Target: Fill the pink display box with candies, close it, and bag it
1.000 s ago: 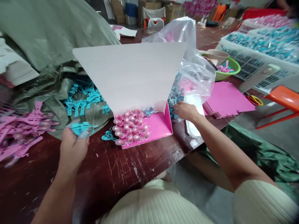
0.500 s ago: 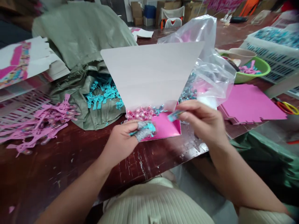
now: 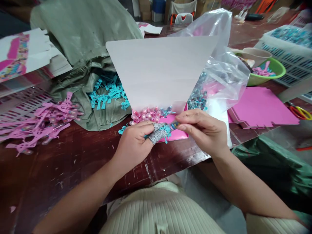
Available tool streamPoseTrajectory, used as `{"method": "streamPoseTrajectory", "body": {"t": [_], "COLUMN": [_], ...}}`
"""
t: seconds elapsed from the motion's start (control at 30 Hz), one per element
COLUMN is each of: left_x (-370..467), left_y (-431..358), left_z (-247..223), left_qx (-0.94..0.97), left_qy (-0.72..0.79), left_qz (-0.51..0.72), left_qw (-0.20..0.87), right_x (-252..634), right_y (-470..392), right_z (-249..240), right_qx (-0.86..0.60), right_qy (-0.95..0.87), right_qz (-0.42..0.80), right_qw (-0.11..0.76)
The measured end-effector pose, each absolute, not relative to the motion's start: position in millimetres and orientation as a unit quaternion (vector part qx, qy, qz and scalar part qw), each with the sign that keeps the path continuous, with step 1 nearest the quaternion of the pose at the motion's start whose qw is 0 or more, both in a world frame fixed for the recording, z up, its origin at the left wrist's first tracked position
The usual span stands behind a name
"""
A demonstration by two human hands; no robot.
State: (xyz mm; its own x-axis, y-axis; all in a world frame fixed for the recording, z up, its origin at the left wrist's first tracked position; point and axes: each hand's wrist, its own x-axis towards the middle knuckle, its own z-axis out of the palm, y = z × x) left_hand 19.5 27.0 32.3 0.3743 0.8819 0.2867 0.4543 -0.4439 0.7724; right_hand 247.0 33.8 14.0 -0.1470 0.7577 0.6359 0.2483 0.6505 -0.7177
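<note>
My left hand (image 3: 137, 138), with grey wraps on its finger and thumb, is closed on a turquoise plastic piece (image 3: 166, 130). My right hand (image 3: 203, 130) pinches a small capsule with a dark, colourful label (image 3: 174, 125), its end meeting the turquoise piece. Both hands are over the front of a pink box (image 3: 182, 135) whose tall white lid (image 3: 161, 68) stands up behind. Inside the box, pink capsule pieces (image 3: 146, 115) lie at the left and a few blue ones (image 3: 167, 111) beside them.
Pink pieces (image 3: 56, 113) are heaped at the left, near turquoise pieces (image 3: 109, 92) on a green sack (image 3: 85, 29). To the right are a clear plastic bag (image 3: 226, 71), flat pink cartons (image 3: 263, 107), a green bowl (image 3: 278, 70), scissors (image 3: 298, 112) and a white basket (image 3: 285, 53).
My right hand has brought the capsule left and down to the turquoise piece. My left hand has moved slightly right and turned, and the turquoise piece now touches the capsule.
</note>
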Motion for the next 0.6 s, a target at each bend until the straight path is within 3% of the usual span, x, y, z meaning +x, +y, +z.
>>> {"method": "streamPoseTrajectory", "body": {"t": [0.1,0.23,0.33,0.43,0.5,0.6], "left_x": [21,18,7,-6,-6,9], "left_y": [22,20,26,35,42,49], "left_z": [22,10,14,22,23,19], "left_qx": [0.8,0.824,0.796,0.718,0.664,0.61], "left_qy": [0.447,0.457,0.477,0.526,0.531,0.487], "left_qz": [0.342,0.313,0.329,0.355,0.368,0.384], "left_qw": [0.209,0.122,0.177,0.286,0.376,0.493], "right_x": [236,239,270,318,344,359], "right_y": [30,27,39,70,96,130], "right_z": [2,0,2,-9,-26,-56], "right_qx": [-0.394,-0.431,-0.462,-0.575,-0.654,-0.673], "right_qy": [-0.688,-0.703,-0.708,-0.676,-0.69,-0.731], "right_qz": [0.262,0.286,0.272,0.153,0.078,0.058], "right_qw": [0.551,0.488,0.459,0.435,0.301,0.096]}}
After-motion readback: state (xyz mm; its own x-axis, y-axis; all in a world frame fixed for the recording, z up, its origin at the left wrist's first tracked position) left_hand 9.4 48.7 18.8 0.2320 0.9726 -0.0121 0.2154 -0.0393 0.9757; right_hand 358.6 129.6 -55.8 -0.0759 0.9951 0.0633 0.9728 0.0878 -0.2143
